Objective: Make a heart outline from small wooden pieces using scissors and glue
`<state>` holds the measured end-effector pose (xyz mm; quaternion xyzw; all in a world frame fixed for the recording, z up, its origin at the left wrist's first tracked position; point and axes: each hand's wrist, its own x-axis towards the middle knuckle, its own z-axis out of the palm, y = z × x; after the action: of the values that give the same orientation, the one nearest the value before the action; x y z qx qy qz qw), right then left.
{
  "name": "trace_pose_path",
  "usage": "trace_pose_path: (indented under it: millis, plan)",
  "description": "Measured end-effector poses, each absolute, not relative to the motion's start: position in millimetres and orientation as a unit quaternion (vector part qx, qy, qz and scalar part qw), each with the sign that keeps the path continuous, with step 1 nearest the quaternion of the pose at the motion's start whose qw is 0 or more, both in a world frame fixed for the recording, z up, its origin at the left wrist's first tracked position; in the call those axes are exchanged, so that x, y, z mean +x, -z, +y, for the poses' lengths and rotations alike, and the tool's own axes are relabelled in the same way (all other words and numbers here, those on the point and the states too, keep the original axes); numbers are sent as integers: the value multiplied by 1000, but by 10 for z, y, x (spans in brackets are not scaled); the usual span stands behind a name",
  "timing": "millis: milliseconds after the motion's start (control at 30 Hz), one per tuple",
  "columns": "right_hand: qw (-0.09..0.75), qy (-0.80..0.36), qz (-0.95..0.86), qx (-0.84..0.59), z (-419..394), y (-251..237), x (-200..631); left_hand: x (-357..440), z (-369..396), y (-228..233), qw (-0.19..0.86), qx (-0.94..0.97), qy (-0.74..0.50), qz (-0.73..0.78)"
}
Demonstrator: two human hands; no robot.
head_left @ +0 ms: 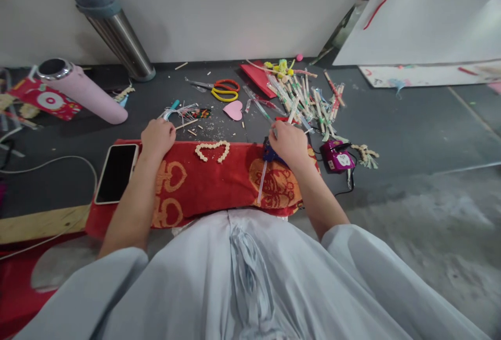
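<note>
Red cloth point(203, 183): left hand point(157, 138) fisted (empty?); right hand point(288, 142) fingers grasp stick point(261, 182).

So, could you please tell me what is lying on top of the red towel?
On the red towel lie a heart of pale beads, a phone face up at its left end, and both hands: left hand, right hand. The right covers most of a blue tool.
</note>
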<state>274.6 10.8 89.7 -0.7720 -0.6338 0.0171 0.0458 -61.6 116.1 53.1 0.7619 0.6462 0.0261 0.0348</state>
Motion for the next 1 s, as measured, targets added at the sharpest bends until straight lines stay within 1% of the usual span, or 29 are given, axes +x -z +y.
trace_pose_path:
  millis: [67,133,267,367,500,600,633,700,767,1000]
  plan:
    - [81,-35,-650,-755,78,-910,2662,-610,1098,-609,33,765,-62,640]
    - [136,-59,-675,-722,69,-914,2575,-579,980,-724,38,776,-105,621]
    - [286,-117,-713,-630,94,-928,2389,-454,632,-1013,39,800,-165,575]
    - [371,-163,-715,-570,115,-959,2253,-367,394,-1199,37,815,-175,551]
    - [438,-204,-709,-514,107,-1009,2129,-332,224,-1294,-23,829,-168,533]
    - [470,-205,-711,-482,69,-1028,2096,-354,171,-1240,-84,845,-185,495]
    - [473,-200,-714,-476,49,-1025,2094,-362,157,-1207,-114,849,-208,472]
    - [474,-193,-720,-468,1,-996,2091,-365,125,-1134,-155,864,-233,419]
    - [468,-198,-723,-467,-52,-934,2083,-345,88,-1065,-170,878,-249,372]
    - [445,-245,-712,-485,-220,-645,1959,-173,2,-839,-89,909,-214,348]
